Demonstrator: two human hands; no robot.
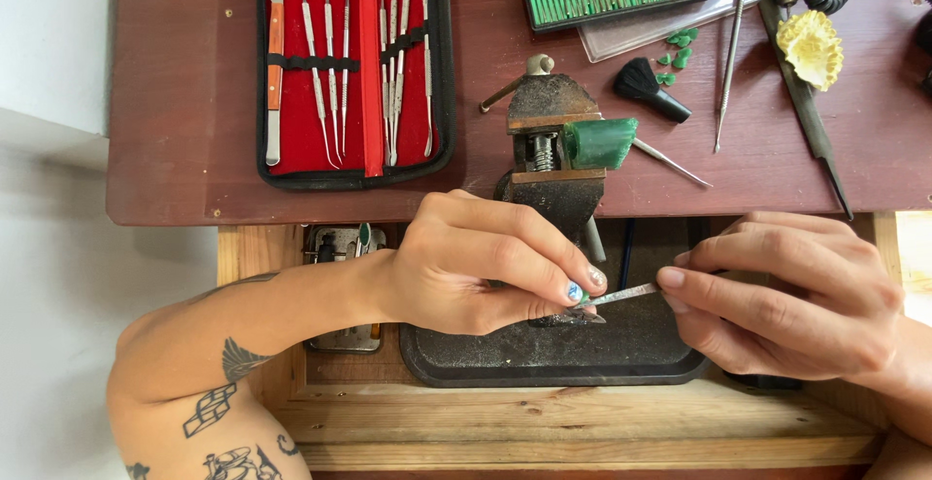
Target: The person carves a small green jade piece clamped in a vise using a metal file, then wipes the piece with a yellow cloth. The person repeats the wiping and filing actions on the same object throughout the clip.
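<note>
At six o'clock below the dark red tabletop (194, 179), left hand (476, 266) and right hand (786, 296) pinched a thin grey metal strip (621, 295) (loosely gripped, it could slip into the black tray (544, 364)).

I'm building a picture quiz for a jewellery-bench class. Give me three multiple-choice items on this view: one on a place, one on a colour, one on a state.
1. Where does the open tool case lie?
A. On the brown bench top, left of the vise
B. In the dark tray
C. On the floor

2. What colour is the block at the vise?
A. Yellow
B. Green
C. Blue

3. How is the thin metal strip held?
A. By the left hand alone
B. Lying loose in the tray
C. Between both hands

Answers: 1 A, the case sits on the bench top; 2 B, the block is green; 3 C, left hand and right hand each pinch an end above the dark tray.
</note>
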